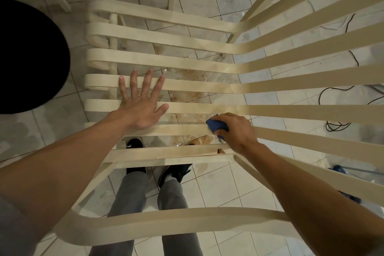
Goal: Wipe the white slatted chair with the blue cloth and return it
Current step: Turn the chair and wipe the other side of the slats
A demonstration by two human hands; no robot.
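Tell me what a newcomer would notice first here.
The pale chair fills the view, its slats fanning out to the right. Low in the middle, the right hand grips a blue cloth against a slat, while the left hand lies flat, fingers spread, on the slats beside it. A brownish wet patch shows on the tiles under the seat.

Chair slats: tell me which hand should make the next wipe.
Right. The right hand grips the blue cloth against a slat. The left hand lies flat on the chair, fingers spread, holding nothing, likely steadying it.
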